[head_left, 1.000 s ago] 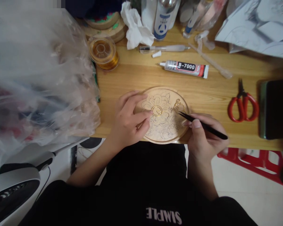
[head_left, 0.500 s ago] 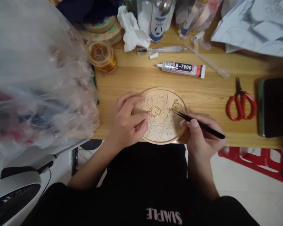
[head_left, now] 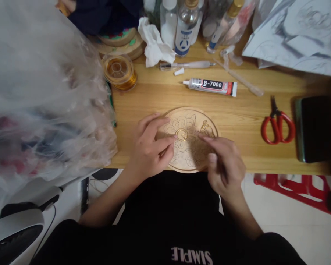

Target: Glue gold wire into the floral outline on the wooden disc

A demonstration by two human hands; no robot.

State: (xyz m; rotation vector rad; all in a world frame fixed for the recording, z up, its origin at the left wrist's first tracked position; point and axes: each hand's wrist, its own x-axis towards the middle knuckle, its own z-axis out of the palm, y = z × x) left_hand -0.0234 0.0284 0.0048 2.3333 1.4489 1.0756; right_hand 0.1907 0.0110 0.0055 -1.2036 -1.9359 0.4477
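Note:
A round wooden plaque (head_left: 190,162) with a flower drawing lies at the table's front edge. Gold wire (head_left: 181,134) forms a spiral at the flower's centre, and more gold wire (head_left: 206,128) is curled on the plaque's upper right. My left hand (head_left: 151,145) rests over the plaque's left side, fingers apart, with the index fingertip at the spiral. Over the right side, my right hand (head_left: 227,163) reaches in with its index finger extended near the petals. Black tweezers (head_left: 224,175) are tucked in its palm, mostly hidden by the fingers.
A B-7000 glue tube (head_left: 212,85), a pen (head_left: 187,65) and a gold wire spool (head_left: 120,71) lie beyond the plaque. Red-handled scissors (head_left: 278,127) and a dark phone (head_left: 314,129) are at right. Plastic bags (head_left: 49,92) bulge at left; bottles (head_left: 184,33) stand behind.
My right hand has moved left over the plaque. The tweezers have swung from pointing at the plaque back into the palm, and the index finger now extends. My left hand stays in place.

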